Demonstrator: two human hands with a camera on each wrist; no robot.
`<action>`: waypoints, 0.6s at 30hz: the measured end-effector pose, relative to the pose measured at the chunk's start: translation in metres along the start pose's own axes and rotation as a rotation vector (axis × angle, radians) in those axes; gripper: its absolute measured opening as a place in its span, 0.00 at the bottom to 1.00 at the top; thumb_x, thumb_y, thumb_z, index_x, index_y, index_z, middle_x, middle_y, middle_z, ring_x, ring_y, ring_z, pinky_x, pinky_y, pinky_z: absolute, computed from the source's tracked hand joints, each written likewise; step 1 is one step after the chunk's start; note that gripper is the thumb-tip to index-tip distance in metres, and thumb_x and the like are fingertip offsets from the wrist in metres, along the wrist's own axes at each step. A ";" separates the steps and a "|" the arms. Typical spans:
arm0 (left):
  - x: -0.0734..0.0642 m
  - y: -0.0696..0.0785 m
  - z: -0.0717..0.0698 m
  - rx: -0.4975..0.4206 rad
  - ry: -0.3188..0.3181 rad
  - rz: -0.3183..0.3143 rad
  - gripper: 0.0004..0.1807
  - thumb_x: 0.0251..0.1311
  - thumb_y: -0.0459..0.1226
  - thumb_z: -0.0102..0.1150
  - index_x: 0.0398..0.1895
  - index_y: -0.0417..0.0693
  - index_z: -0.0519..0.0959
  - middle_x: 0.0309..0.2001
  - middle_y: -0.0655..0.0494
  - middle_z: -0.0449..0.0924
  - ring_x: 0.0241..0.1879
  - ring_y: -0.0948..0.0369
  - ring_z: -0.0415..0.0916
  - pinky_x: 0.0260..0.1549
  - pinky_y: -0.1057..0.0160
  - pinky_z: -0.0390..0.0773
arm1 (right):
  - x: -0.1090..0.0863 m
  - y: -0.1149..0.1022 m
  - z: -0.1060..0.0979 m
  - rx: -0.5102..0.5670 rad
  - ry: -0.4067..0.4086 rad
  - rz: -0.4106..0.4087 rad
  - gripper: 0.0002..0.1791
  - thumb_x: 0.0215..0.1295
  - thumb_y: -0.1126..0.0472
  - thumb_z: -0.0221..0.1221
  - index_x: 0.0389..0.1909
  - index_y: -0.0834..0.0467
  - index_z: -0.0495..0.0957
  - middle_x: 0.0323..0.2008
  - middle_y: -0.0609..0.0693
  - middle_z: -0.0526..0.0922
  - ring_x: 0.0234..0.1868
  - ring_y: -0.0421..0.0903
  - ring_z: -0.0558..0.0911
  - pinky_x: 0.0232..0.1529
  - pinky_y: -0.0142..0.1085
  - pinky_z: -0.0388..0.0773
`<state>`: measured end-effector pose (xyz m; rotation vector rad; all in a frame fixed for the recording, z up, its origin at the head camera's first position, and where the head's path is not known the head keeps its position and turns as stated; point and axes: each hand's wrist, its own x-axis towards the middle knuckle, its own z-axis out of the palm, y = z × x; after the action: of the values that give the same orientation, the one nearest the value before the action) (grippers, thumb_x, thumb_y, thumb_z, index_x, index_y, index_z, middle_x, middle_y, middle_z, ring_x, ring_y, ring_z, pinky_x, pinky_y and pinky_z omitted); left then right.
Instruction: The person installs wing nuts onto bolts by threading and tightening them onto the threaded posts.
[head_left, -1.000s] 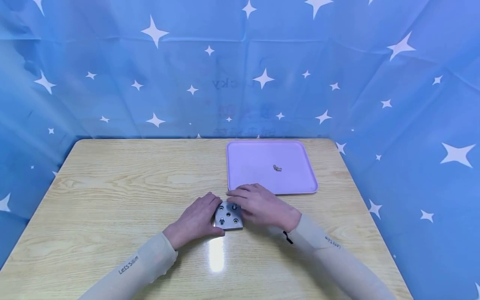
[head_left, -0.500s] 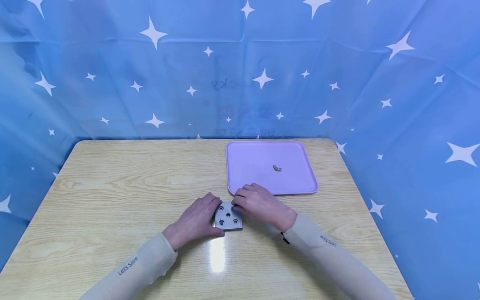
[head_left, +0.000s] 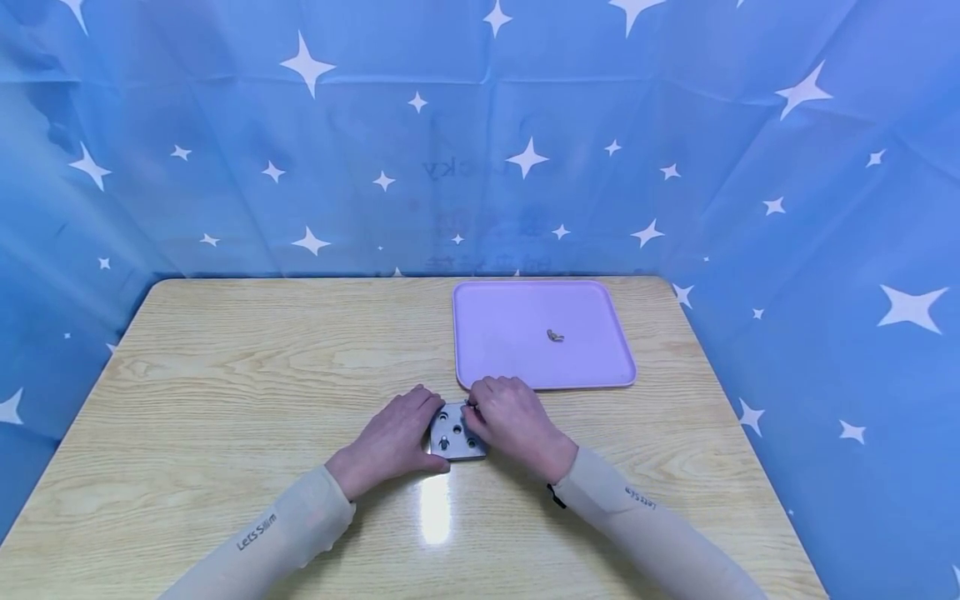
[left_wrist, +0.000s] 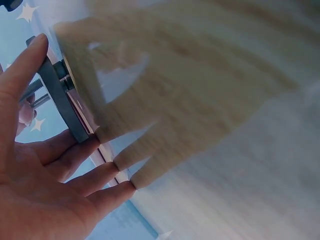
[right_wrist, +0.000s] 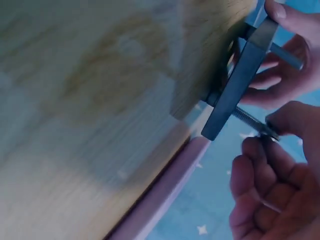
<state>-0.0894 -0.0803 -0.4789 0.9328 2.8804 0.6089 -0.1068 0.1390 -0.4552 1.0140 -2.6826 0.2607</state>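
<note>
A small grey metal plate [head_left: 459, 442] with several holes lies in the middle of the wooden table. My left hand [head_left: 393, 437] grips its left side, thumb at the near edge and fingertips at the far edge. Two threaded bolts stand up through the plate; the near-left bolt [right_wrist: 286, 55] is bare. At the far-right bolt [right_wrist: 248, 118], my right hand [head_left: 517, 421] pinches what looks like a wing nut [right_wrist: 270, 131] at the bolt's tip. The fingers partly cover the nut, so its seating on the thread is hard to see. Bolt heads show under the plate in the wrist views.
Behind the right hand lies a purple tray [head_left: 517, 358]. A small brass-coloured cluster [head_left: 554, 336], perhaps wing nuts, sits in it. The wooden table [head_left: 262, 358] reaches back to a blue curtain [head_left: 360, 208] with white stars.
My right hand has come in over the far-right bolt, its fingers closing from spread to a pinch and its wrist turning. The left hand and plate have stayed in place.
</note>
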 end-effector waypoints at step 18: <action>-0.001 0.000 -0.002 0.002 0.007 0.012 0.45 0.38 0.55 0.84 0.55 0.38 0.77 0.48 0.52 0.77 0.47 0.58 0.73 0.47 0.53 0.79 | 0.011 0.028 -0.032 -0.035 -0.285 -0.405 0.18 0.67 0.62 0.68 0.57 0.48 0.85 0.61 0.42 0.83 0.62 0.44 0.79 0.57 0.43 0.78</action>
<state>-0.0888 -0.0817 -0.4768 0.9515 2.8841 0.6117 -0.1275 0.1614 -0.4233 1.6562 -2.6212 -0.0133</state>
